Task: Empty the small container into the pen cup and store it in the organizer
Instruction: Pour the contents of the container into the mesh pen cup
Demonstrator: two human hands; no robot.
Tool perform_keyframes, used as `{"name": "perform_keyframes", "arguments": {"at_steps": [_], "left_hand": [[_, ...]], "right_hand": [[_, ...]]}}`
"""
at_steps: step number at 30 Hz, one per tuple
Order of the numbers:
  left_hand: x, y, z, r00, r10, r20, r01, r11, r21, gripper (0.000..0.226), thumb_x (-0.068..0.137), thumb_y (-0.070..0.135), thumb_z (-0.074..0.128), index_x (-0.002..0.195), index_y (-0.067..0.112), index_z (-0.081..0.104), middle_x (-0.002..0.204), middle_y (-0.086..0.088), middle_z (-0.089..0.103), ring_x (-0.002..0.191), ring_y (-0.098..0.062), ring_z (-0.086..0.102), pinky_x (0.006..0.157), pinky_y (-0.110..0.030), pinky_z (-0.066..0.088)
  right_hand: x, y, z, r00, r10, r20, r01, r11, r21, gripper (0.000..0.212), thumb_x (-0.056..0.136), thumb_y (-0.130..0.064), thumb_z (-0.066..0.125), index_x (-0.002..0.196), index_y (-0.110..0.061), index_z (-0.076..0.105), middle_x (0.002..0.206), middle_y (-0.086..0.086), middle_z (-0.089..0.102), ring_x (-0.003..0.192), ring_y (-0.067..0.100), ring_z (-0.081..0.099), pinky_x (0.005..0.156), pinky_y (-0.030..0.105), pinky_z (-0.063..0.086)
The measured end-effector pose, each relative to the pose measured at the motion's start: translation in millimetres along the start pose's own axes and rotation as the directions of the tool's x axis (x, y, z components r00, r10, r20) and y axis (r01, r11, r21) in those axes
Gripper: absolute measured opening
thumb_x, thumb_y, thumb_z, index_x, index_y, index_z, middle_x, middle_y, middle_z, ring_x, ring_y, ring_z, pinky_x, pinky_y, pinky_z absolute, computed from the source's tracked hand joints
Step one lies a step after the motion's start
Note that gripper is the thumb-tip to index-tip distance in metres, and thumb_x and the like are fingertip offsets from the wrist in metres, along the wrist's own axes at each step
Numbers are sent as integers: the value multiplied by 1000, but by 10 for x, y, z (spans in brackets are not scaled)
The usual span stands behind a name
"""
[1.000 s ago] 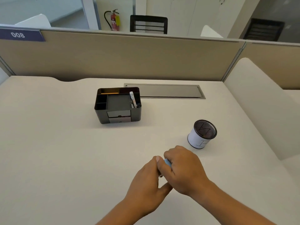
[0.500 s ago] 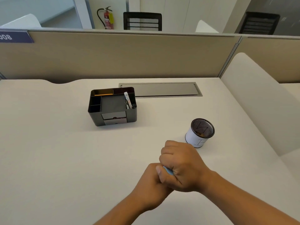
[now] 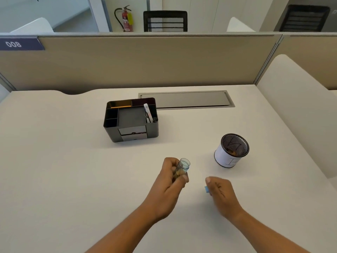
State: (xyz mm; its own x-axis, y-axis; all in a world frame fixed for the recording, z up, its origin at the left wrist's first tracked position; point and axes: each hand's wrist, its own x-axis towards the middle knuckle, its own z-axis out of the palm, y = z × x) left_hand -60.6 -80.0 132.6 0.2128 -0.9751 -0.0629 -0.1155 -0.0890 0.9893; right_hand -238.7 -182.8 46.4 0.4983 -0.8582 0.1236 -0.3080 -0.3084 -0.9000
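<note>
My left hand [image 3: 170, 177] is closed around a small clear container [image 3: 182, 168] with brownish bits inside; its mouth is uncovered and points up and away from me. My right hand [image 3: 219, 190] is off to the right of it, pinching a small blue cap [image 3: 206, 189]. The pen cup [image 3: 230, 151], a black mesh cylinder wrapped in white paper, stands on the desk up and to the right of both hands. The black desk organizer [image 3: 130, 119] sits farther back, left of centre, with a small drawer in its front.
A grey cable hatch [image 3: 186, 99] lies flush in the desk behind the organizer. A beige partition [image 3: 145, 61] closes off the back, and a padded divider [image 3: 295, 110] runs along the right. The organizer holds a pencil and some pens.
My hands were clasped together over the container; now they have come apart. The blue cap is off and has moved right with my right hand, leaving the container's mouth uncovered.
</note>
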Motion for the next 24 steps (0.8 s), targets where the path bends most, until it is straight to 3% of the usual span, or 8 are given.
{"name": "perform_keyframes", "arguments": {"at_steps": [3, 6, 12, 18, 21, 24], "left_hand": [[100, -79, 14, 1000, 15, -23, -13, 995, 97, 18, 91, 39, 54, 109, 35, 50, 98, 9, 65, 88, -9, 59, 78, -24, 50], [264, -122, 58, 994, 62, -93, -42, 980, 196, 21, 91, 34, 61, 111, 36, 57, 100, 16, 64, 85, -5, 58, 72, -12, 45], [774, 28, 259, 997, 78, -5, -75, 966, 248, 39, 80, 29, 76, 114, 38, 60, 94, 22, 65, 85, 3, 61, 70, -8, 48], [1411, 192, 575, 981, 187, 50, -190, 888, 420, 27, 80, 24, 77, 103, 29, 65, 89, 17, 63, 81, 9, 56, 65, -5, 44], [1622, 207, 723, 964, 232, 134, -267, 801, 536, 26, 79, 24, 77, 104, 26, 69, 90, 10, 60, 77, -1, 55, 64, -8, 38], [1752, 179, 831, 958, 217, 189, -288, 746, 601, 27, 78, 22, 77, 104, 24, 71, 88, 6, 52, 76, -10, 50, 62, -12, 35]], "right_hand": [[-187, 286, 10, 998, -38, 59, 48, 985, -168, 42, 94, -46, 40, 58, -25, 48, 53, -7, 47, 55, 9, 46, 53, 27, 35], [-238, 347, 32, 989, -99, 110, 126, 952, -278, 40, 95, -43, 38, 62, -24, 46, 56, -2, 49, 60, 16, 47, 59, 34, 39], [-214, 370, 14, 992, -86, 93, 107, 962, -249, 41, 95, -43, 39, 61, -22, 49, 58, -1, 50, 62, 15, 47, 59, 37, 42], [-209, 390, 15, 993, -70, 95, 92, 964, -248, 42, 97, -44, 38, 62, -24, 49, 58, -2, 51, 61, 10, 45, 58, 34, 42], [-209, 373, 16, 992, -73, 99, 96, 962, -257, 40, 96, -43, 39, 62, -24, 48, 58, -2, 50, 61, 7, 41, 58, 32, 40], [-206, 368, 6, 993, -59, 98, 81, 967, -241, 44, 95, -45, 40, 61, -20, 50, 57, 0, 51, 60, 14, 46, 57, 38, 44]]}}
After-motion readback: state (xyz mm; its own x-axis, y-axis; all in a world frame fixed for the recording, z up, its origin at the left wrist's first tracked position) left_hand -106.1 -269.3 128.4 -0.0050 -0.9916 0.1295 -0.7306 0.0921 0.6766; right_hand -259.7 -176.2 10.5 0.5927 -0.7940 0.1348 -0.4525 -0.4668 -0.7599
